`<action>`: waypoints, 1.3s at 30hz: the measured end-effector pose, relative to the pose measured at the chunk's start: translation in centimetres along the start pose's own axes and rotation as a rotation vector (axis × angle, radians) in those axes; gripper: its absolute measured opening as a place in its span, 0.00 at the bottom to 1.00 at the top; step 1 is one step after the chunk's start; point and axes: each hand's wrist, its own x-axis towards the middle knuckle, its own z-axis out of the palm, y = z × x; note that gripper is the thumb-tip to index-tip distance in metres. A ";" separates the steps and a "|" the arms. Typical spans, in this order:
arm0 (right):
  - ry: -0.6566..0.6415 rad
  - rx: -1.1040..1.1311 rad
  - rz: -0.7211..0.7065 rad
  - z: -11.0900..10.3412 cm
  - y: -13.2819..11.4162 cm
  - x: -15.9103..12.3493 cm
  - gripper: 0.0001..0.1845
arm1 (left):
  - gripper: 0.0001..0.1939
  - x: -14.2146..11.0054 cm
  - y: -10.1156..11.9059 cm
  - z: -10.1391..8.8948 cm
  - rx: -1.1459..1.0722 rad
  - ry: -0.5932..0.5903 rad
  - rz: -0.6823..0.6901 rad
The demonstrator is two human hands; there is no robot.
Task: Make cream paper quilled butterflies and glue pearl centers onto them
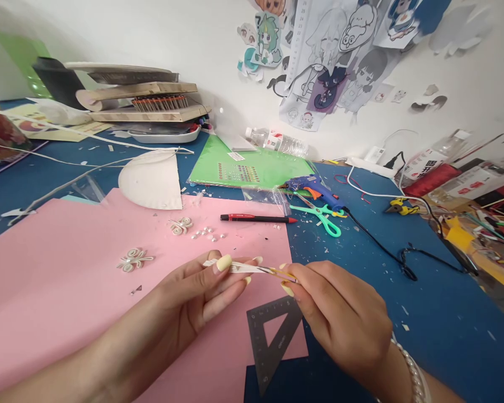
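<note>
My left hand (201,291) pinches a narrow bundle of white cord (240,267) between thumb and fingers, above a pink sheet (79,313). From the right, my right hand (340,313) grips slim tweezers (279,273), gold and silver in colour, whose tips meet the end of the white cord. Most of the tweezers is hidden by my fingers. Two curled white cord ornaments, one with beads (135,259) and another farther back (180,225), lie on the pink sheet. Beside the latter, several small pearls (208,234) are scattered. Below my hands lies a dark triangular ruler (258,341).
A red and black pen (256,219) lies beyond my hands. To its right are green scissors (321,215) and a blue glue gun (315,187) with a trailing black cable. Behind stand a green folder (210,159), a white half-round piece (153,182) and stacked boards (151,115).
</note>
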 end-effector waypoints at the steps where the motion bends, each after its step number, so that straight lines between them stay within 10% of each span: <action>1: 0.006 -0.001 -0.002 0.0 0.0 0.0 0.09 | 0.12 0.0 0.0 0.1 0.001 0.003 -0.008; 27: 0.001 0.024 -0.013 -0.3 0.1 0.0 0.09 | 0.16 -0.1 0.2 0.2 0.029 0.062 -0.029; 39: -0.201 0.281 -0.123 -0.4 0.8 0.1 0.14 | 0.08 0.6 0.2 -0.8 0.209 -0.159 -0.008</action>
